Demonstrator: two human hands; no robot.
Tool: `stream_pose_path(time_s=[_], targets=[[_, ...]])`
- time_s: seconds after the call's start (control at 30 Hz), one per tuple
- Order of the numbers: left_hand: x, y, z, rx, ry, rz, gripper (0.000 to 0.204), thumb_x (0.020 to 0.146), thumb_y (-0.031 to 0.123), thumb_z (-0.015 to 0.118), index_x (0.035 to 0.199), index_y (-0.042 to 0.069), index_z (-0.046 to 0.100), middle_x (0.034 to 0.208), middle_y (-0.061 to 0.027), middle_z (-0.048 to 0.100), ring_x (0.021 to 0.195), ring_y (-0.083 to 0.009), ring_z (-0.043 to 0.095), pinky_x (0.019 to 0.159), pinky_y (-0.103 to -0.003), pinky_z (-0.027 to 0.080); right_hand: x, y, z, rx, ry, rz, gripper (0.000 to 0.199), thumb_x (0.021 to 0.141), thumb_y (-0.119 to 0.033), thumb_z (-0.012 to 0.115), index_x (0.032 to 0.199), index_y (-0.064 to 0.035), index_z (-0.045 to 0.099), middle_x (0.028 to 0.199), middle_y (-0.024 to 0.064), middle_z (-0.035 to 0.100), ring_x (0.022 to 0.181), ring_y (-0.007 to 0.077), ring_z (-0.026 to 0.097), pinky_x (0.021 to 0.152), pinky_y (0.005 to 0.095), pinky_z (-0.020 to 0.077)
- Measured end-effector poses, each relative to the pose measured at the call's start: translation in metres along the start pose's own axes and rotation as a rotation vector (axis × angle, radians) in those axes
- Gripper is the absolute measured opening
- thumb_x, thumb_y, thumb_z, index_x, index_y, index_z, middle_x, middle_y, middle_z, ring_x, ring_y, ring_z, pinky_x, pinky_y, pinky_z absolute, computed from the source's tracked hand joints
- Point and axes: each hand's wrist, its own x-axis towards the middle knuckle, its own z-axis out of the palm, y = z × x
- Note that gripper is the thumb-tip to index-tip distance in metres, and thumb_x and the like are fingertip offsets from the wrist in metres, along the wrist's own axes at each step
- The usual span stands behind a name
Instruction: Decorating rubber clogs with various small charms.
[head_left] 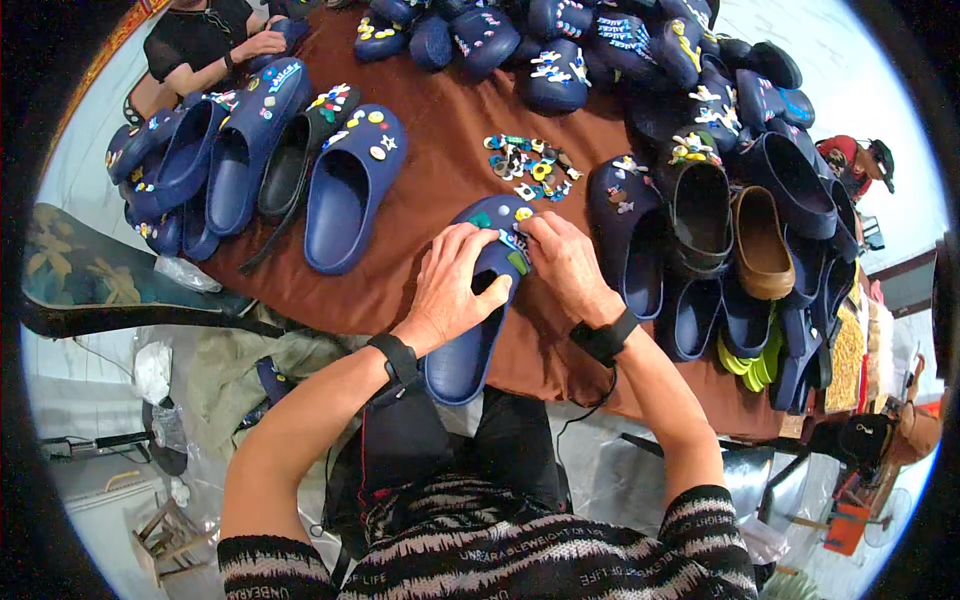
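Observation:
A navy blue clog (463, 355) lies before me at the table's near edge, its toe pointing away and its heel toward me. Colourful charms dot its upper, among them a green charm (518, 263) and a yellow one near the toe. My left hand (448, 285) grips the clog from the left, fingers over the upper and thumb at the foot opening. On the other side my right hand (570, 265) is closed, its bent fingertips pressed against the upper beside the charms. Whether a loose charm is under those fingertips is hidden. Just beyond the toe lies a pile of small charms (535, 165).
Decorated clogs (355, 190) stand at the left, including a black clog (290, 165). More clogs crowd the far side and right, with a brown clog (762, 245) among them. A brown cloth (440, 115) covers the table. Another person's hand (262, 44) is at the far left.

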Motion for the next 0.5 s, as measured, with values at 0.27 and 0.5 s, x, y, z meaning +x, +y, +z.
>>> stream_pose_path(time_s=[0.27,0.5], targets=[[0.0,0.0,0.001,0.023,-0.008,0.002,0.055,0.082,0.029,0.067,0.13,0.006,0.052,0.131,-0.0186,0.049,0.127,-0.0384,0.044,0.11,-0.048,0.035,-0.002,-0.003,-0.013,0.168,-0.072,0.055,0.021,0.087,-0.001,0.058,0.105,-0.003,0.069,0.104,0.0162,0.065,0.097,0.0373,0.063,0.083,0.0447,0.0521],[0.002,0.001,0.002,0.029,-0.009,0.004,0.055,0.082,0.028,0.067,0.129,0.006,0.052,0.13,-0.0186,0.049,0.127,-0.0388,0.043,0.11,-0.048,0.034,-0.004,0.002,-0.016,0.128,-0.147,0.039,0.026,0.087,0.0,0.056,0.109,-0.0045,0.07,0.107,0.0172,0.064,0.099,0.0374,0.063,0.083,0.0451,0.0519]])
